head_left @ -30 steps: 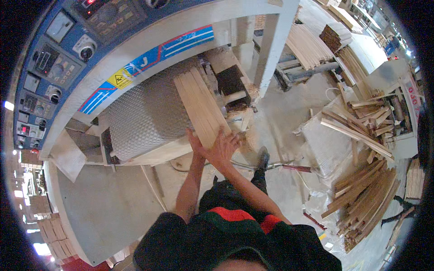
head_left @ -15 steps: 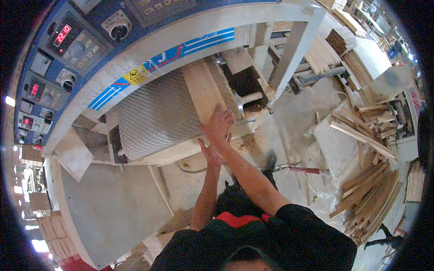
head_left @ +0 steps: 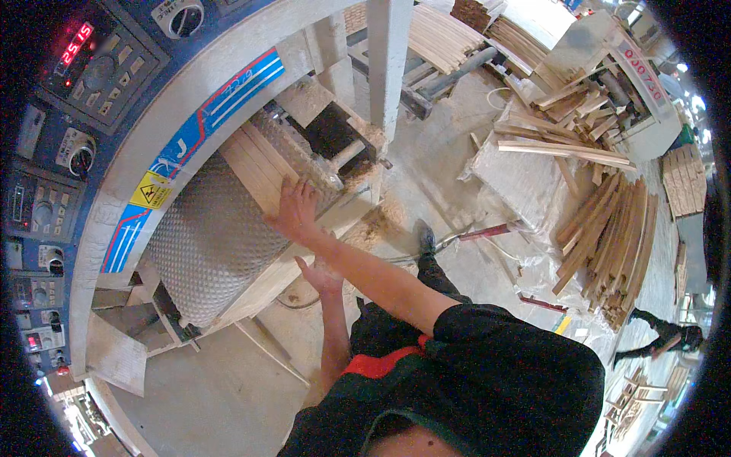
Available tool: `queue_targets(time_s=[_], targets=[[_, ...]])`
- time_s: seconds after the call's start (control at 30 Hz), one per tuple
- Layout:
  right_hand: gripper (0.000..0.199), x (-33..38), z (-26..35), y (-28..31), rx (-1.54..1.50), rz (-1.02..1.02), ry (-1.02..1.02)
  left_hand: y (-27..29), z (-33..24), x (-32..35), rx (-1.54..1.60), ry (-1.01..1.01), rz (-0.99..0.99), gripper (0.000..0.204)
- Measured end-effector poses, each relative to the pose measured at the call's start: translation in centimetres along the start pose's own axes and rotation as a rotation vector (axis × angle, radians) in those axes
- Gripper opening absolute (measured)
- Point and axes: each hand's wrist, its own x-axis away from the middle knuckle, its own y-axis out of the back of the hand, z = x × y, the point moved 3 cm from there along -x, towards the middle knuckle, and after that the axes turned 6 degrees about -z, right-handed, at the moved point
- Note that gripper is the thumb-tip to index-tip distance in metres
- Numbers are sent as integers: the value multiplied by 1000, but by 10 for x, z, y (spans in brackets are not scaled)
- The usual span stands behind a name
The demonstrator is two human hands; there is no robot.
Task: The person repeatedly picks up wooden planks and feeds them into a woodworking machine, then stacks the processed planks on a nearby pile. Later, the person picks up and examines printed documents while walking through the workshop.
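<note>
Across the left and upper part of my view stands a big woodworking machine (head_left: 228,65), its pale frame arching over the work, with a blue control panel (head_left: 113,129) set along the outer side. Bare concrete floor (head_left: 419,148) spreads to the right of it. Under the arch lies the machine's wide, dimpled grey bed (head_left: 217,244). Off to my right, a heap of long brown strips (head_left: 609,236) fans out, and above that a jumble of offcuts (head_left: 579,114) lies beside a grey cabinet (head_left: 647,84). Farther up, beyond the frame's upright, is a stack of pale boards (head_left: 438,34).

On the right-hand side of the bed, close to its edge, I have a set of pale wooden strips (head_left: 251,164) lying flat and side by side. Their far ends run in beneath the arch; their near ends are at my right hand (head_left: 297,207). That hand is laid on them, fingers spread wide, not wrapped around anything. My left hand (head_left: 320,273) is lower, near the front edge of the machine, thumb stretched well away from the palm; my right forearm covers part of its fingers, and I see nothing gripped in it. My dark shoe (head_left: 425,238) is on the floor to the right. Smaller still are a yellow warning sticker (head_left: 151,190) on the arch and a lit red display (head_left: 76,44) on the panel.
</note>
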Motion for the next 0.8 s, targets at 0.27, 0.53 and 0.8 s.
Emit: queue_targets(time_s=[0.27, 0.53, 0.8], targets=[[99, -18, 5, -7, -16, 34, 66, 8, 3, -12, 5, 54, -82, 84], [83, -30, -36, 3, -167, -53, 133, -31, 22, -22, -29, 94, -60, 80], [32, -34, -223, 101, -308, -200, 123, 26, 48, -70, -361, 93, -460, 28]])
